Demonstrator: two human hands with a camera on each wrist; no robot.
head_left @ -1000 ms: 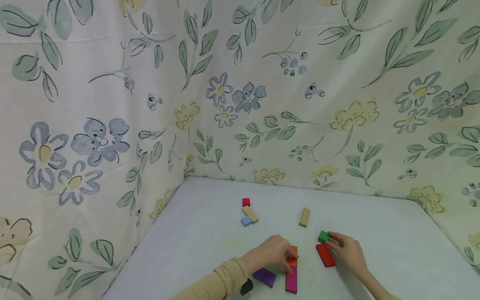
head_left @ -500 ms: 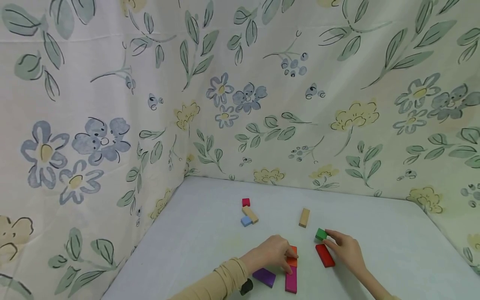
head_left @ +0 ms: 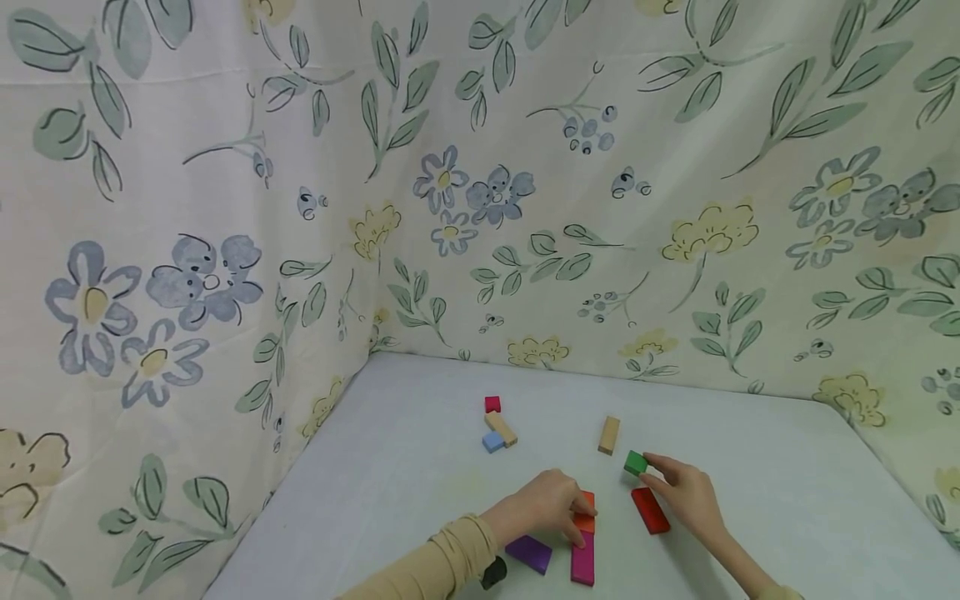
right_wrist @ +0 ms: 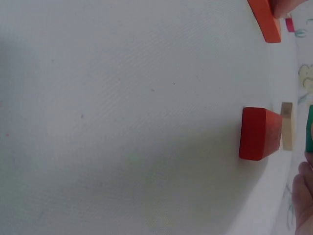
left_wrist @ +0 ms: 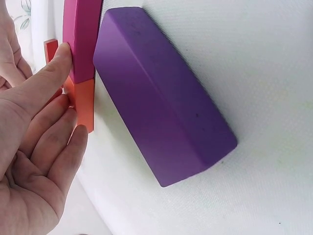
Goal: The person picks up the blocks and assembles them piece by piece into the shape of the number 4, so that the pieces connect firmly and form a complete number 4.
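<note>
In the head view, my left hand (head_left: pixel 551 504) bends over an orange block (head_left: pixel 588 501) and the magenta block (head_left: pixel 582 567) touching its near end. Its forefinger reaches across the orange block; in the left wrist view the thumb (left_wrist: pixel 57 59) rests on the magenta block (left_wrist: pixel 80 41). My right hand (head_left: pixel 690 496) pinches a small green cube (head_left: pixel 636 463) between thumb and fingers, beyond the red block (head_left: pixel 650 511). Only a sliver of the green cube (right_wrist: pixel 309 129) shows at the edge of the right wrist view.
A purple block (head_left: pixel 528 554) and a black object (head_left: pixel 493 573) lie by the left forearm. Farther back are a wooden block (head_left: pixel 609 435) and a cluster with a blue block (head_left: pixel 492 442), another wooden block (head_left: pixel 501 429) and a small red cube (head_left: pixel 492 404). Floral cloth (head_left: pixel 525 292) hangs behind.
My right hand has moved the green cube left and away from me, off the far end of the red block. The left hand stays in place on its blocks.
</note>
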